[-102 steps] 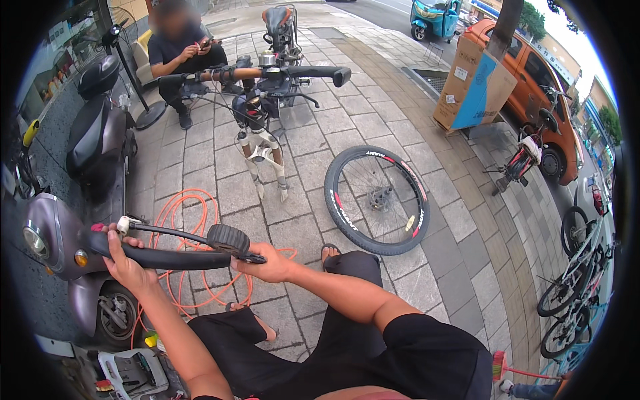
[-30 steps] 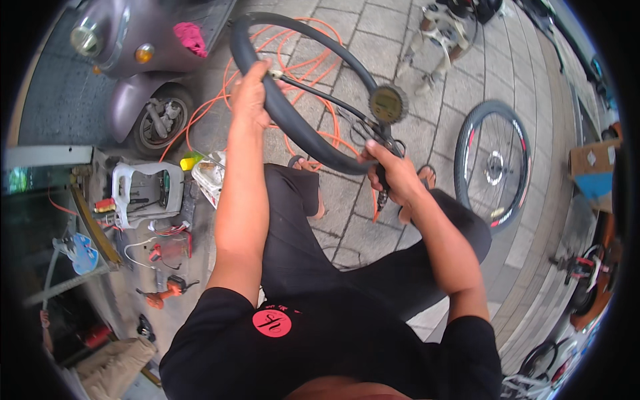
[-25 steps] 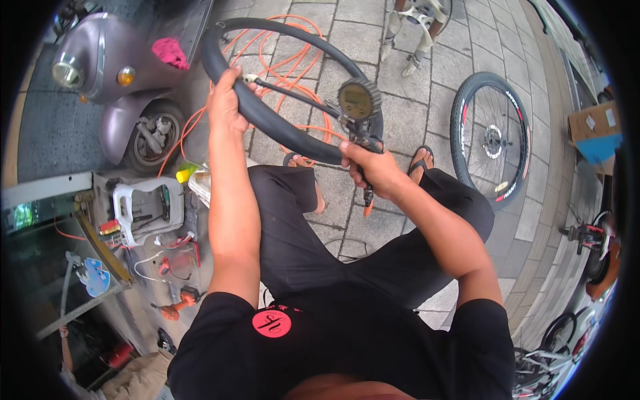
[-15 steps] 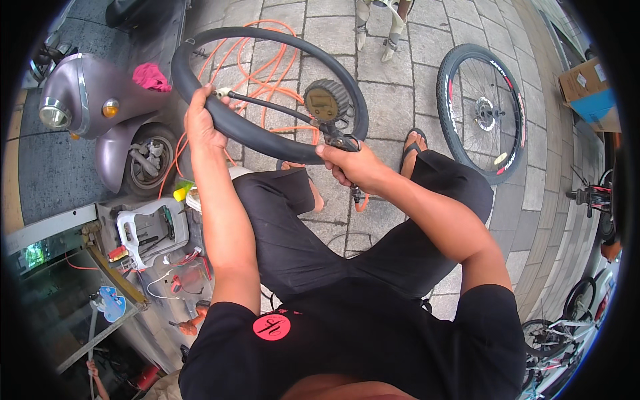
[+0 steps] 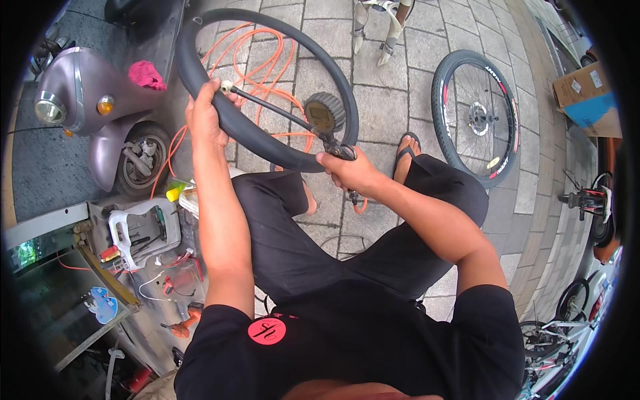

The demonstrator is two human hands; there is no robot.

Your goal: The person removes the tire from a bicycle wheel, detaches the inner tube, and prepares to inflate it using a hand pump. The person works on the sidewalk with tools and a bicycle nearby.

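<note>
A black inflated inner tube (image 5: 259,141) is held up in front of me, its far side tilted away. My left hand (image 5: 209,121) grips its left side, fingers closed around it. Beside those fingers is the pale air chuck (image 5: 227,87) at the end of a short black hose (image 5: 270,107); the valve is hidden. My right hand (image 5: 357,171) is closed on the handle of a tire inflator (image 5: 325,115) with a round ribbed gauge, its thumb near the tube's near edge. An orange air hose (image 5: 361,207) hangs from below the inflator.
Coiled orange hose (image 5: 283,50) lies on the paving beyond the tube. A bicycle wheel (image 5: 443,130) with its tire lies to the right, near a cardboard box (image 5: 579,90). At left stand a purple scooter (image 5: 80,87) and a grey tool case (image 5: 100,213). An orange drill (image 5: 183,327) lies nearby.
The inner tube's far side has risen away from me, and the tube looks more tilted. The short black hose is straighter. Both hands keep their grips.
</note>
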